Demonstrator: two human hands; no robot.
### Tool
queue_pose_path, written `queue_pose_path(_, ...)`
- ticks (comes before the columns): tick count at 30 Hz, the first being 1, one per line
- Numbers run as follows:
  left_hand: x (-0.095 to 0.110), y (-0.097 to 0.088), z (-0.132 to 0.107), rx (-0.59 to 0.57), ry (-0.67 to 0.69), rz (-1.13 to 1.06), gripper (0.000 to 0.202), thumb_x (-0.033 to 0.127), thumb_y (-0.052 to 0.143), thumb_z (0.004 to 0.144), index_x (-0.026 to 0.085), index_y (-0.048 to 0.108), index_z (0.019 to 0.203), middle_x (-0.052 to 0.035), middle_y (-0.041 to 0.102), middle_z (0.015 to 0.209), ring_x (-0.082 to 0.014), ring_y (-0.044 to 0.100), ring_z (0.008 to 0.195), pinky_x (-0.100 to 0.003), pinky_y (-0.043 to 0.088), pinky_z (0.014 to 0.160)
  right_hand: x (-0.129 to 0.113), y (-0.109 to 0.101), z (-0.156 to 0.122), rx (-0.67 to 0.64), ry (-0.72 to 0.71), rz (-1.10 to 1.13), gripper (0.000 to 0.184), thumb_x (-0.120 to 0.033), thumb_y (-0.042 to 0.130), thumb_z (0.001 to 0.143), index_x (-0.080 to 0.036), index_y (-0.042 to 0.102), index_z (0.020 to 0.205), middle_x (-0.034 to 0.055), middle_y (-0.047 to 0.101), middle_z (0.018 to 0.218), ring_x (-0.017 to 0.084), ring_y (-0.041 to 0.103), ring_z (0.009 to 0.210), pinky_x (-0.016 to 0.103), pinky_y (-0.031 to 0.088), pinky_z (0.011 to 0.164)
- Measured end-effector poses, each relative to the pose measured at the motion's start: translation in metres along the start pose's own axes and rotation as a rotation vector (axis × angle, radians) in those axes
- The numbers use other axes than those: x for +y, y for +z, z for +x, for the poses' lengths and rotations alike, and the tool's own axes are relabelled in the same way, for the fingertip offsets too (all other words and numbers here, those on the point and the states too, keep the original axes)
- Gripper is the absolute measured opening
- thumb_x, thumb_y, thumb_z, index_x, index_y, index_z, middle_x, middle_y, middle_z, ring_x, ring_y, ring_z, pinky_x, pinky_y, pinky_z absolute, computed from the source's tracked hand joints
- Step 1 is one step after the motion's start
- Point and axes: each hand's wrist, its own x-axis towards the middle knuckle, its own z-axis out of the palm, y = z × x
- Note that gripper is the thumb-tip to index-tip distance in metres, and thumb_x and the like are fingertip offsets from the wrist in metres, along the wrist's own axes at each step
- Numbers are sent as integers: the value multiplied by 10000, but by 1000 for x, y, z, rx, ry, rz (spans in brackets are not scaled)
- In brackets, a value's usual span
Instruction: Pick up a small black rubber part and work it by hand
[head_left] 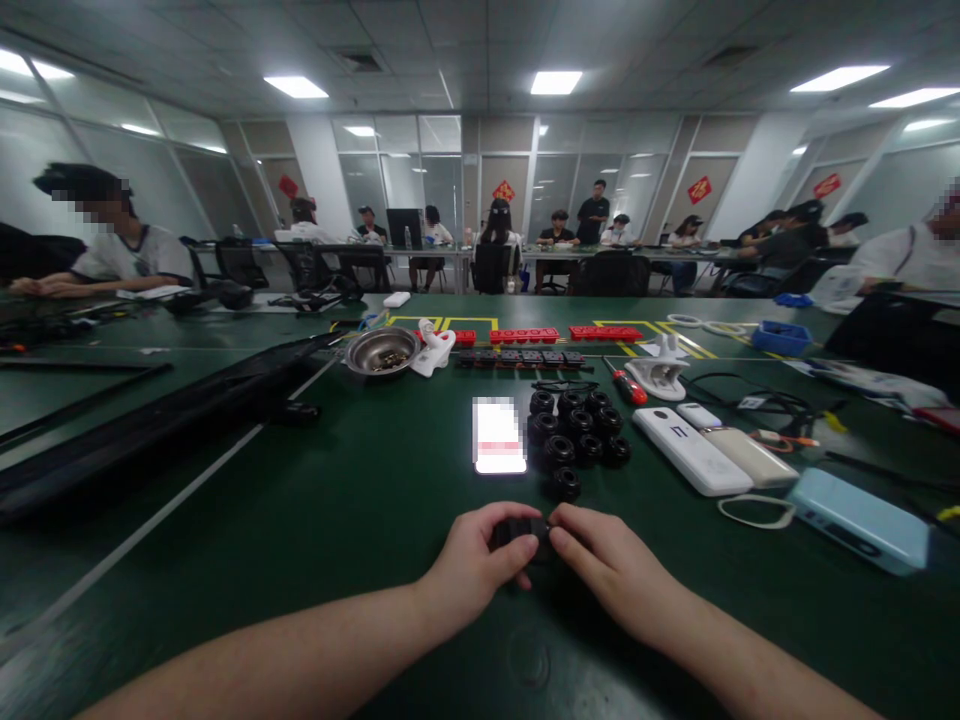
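My left hand (pixel 480 560) and my right hand (pixel 604 565) meet at the near middle of the green table (pixel 337 500). Both are closed around a small black round part (pixel 525 535), which shows only between the fingertips. Just beyond them lies a cluster of several black ring-shaped parts (pixel 577 425), the nearest one (pixel 566 483) a little ahead of my right fingers. A lit phone (pixel 499 435) lies flat to the left of that cluster.
White power banks (pixel 690 450) and a light blue one (pixel 862 520) lie to the right, with a red-handled screwdriver (pixel 626 385). A metal bowl (pixel 381 350), red trays (pixel 525 335) and a long black bar (pixel 150 420) sit further off. People sit at surrounding tables.
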Motion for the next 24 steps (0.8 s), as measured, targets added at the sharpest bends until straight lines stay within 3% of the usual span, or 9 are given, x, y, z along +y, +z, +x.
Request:
queue_pose_path(2, -2, -1, 2, -15, -12, -19, 387, 342, 588, 676, 107, 534, 979, -36, 578, 755, -69, 535, 463, -204, 413, 467, 0, 0, 1, -22, -17, 4, 246, -325, 363, 845, -176, 499, 704, -1, 533, 667, 130, 495, 615, 236, 359, 552)
queue_pose_path(5, -4, -2, 5, -35, -46, -46, 413, 367, 575, 682, 108, 522, 999, -49, 583, 789, -77, 551, 465, -201, 413, 451, 1, 1, -1, 0, -29, 46, 119, -274, 455, 800, -180, 513, 842, 9, 556, 755, 138, 511, 683, 238, 376, 601)
queue_pose_path(8, -3, -3, 5, -20, -44, -52, 396, 359, 572, 688, 101, 526, 985, -49, 588, 776, -78, 550, 474, -202, 422, 457, 0, 1, -3, 27, -33, 70, 213, -250, 514, 760, -194, 478, 962, 11, 561, 821, 140, 511, 721, 238, 381, 624)
queue_pose_path(11, -1, -2, 3, 10, -30, -39, 383, 342, 577, 688, 103, 529, 983, -50, 586, 791, -68, 538, 467, -197, 416, 453, -1, 1, -2, 34, 0, 42, 152, -316, 451, 803, -190, 495, 877, 1, 553, 746, 132, 499, 655, 234, 369, 571)
queue_pose_path(16, -5, -2, 4, -12, -13, 5, 410, 337, 593, 679, 107, 526, 1011, -27, 573, 731, -64, 535, 456, -186, 397, 453, 0, 1, 1, -24, -5, 29, 274, -339, 352, 850, -173, 491, 681, -3, 530, 648, 127, 492, 601, 234, 354, 542)
queue_pose_path(20, -7, -3, 7, -38, -23, -48, 452, 400, 565, 685, 96, 512, 1016, -52, 589, 761, -84, 550, 465, -204, 410, 450, 0, 2, 0, -10, -23, 73, 116, -253, 480, 783, -184, 506, 873, 9, 558, 779, 138, 511, 694, 237, 376, 608)
queue_pose_path(22, -7, -3, 7, -26, -23, -64, 452, 411, 560, 683, 86, 518, 994, -48, 589, 729, -90, 548, 468, -209, 415, 451, 0, 2, -1, 13, -44, 84, 253, -223, 532, 740, -204, 466, 984, 8, 553, 852, 139, 509, 732, 236, 380, 631)
queue_pose_path(24, -6, -3, 6, -6, -8, -64, 429, 398, 569, 679, 87, 528, 971, -45, 586, 726, -86, 541, 472, -209, 419, 456, 0, 1, -3, 30, -39, 73, 262, -255, 534, 742, -209, 456, 987, 3, 547, 830, 135, 502, 700, 231, 376, 600)
